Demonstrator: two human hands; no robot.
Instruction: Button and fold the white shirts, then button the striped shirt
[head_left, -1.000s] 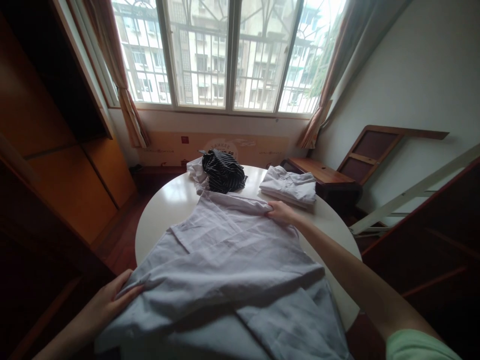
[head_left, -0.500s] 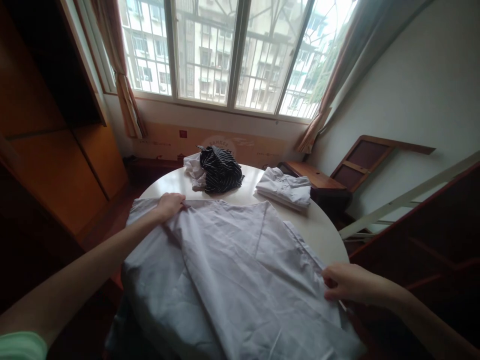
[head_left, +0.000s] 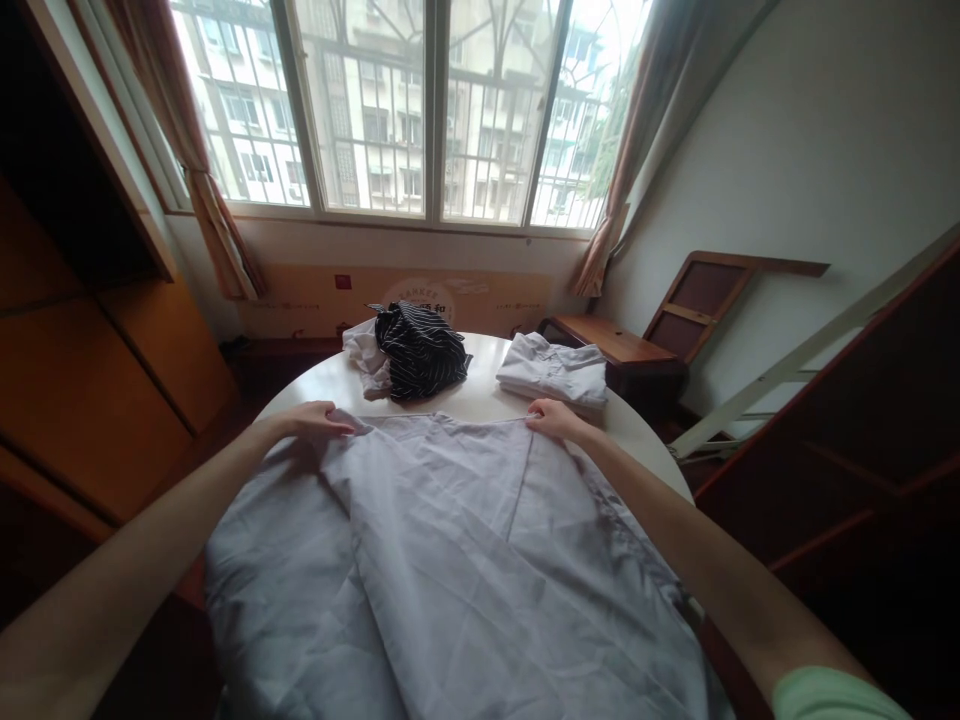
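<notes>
A light grey shirt (head_left: 465,540) lies spread over the round white table (head_left: 307,386), partly folded over itself and hanging past the near edge. At its far left corner my left hand (head_left: 322,420) pinches the cloth. My right hand (head_left: 556,420) grips the far edge further right, close to a slanting seam. Between the two hands that edge runs nearly straight. Beyond them sits a rumpled black garment with white stripes (head_left: 424,350), lying against a pale crumpled cloth (head_left: 365,355). A folded whitish shirt (head_left: 553,368) rests at the table's back right.
Behind the table stand a low wooden piece of furniture (head_left: 611,340) and a barred window (head_left: 375,130) with tied curtains (head_left: 210,220). Orange-brown cabinets (head_left: 82,400) are on the left. A pale ladder-like frame (head_left: 750,385) leans at the right.
My right hand has moved from the shirt's right side up to its far edge and grips there. My left hand keeps its hold on the far left corner. The view has shifted slightly.
</notes>
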